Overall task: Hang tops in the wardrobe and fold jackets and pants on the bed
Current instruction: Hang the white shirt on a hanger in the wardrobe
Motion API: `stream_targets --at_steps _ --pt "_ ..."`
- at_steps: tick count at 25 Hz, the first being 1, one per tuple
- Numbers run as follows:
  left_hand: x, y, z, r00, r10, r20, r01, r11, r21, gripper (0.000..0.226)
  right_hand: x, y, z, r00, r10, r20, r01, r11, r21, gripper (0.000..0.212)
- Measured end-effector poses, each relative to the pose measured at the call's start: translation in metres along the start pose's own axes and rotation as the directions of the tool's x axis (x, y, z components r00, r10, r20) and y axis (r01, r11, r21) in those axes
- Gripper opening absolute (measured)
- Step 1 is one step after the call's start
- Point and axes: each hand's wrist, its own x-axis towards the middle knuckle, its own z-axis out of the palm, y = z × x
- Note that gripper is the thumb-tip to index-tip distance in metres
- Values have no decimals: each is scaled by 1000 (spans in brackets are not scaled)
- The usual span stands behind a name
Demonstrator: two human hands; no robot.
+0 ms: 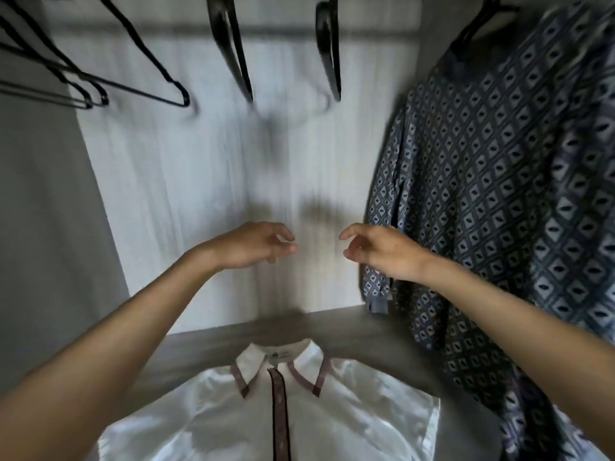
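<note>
Left hand [253, 244] and right hand [379, 249] hover above the white shirt [299, 424], near each other but apart, fingers loosely curled, gripping nothing. The white shirt lies flat on the grey wardrobe shelf [369, 331], directly below them, its collar toward the back wall. It's glossy, with maroon trim on collar and placket. Up and right of it hangs a blue diamond-patterned shirt [499, 194]; black hangers [229, 44] dangle high above.

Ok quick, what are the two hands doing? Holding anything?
Left hand: open, fingers loosely curled, holding nothing.
Right hand: open, fingers loosely curled, holding nothing.
</note>
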Motion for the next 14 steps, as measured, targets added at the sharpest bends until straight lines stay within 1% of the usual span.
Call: stream_targets --at_steps 3,5,6,7,8,10,12,14 --pt "-31 64 -31 997 35 -65 -33 999 21 33 -27 -39 -60 996 -13 -85 21 996 91 42" --pt "-49 95 -49 992 56 -111 -50 997 58 31 -41 -64 -96 975 -8 -221 41 988 147 62" --pt "-55 104 -56 990 60 -131 -51 996 67 30 -46 -77 -110 949 -1 -314 48 988 144 75" --pt "-60 111 -62 987 60 -150 -49 996 75 29 -50 -88 -122 911 -11 -411 54 994 93 87" --pt "-67 116 -68 984 63 -169 -49 995 86 29 -53 -103 -132 866 -46 -498 57 998 6 96" --pt "-77 124 -78 976 72 -204 -52 994 100 28 -55 -137 -144 780 -160 -605 50 980 -194 103" --pt "-84 126 -87 972 78 -221 -54 992 111 29 -43 -171 -148 723 -266 -637 18 930 -368 99" --pt "-86 121 -91 975 66 -213 -41 992 121 30 -22 -195 -140 723 -320 -612 -48 861 -507 83"
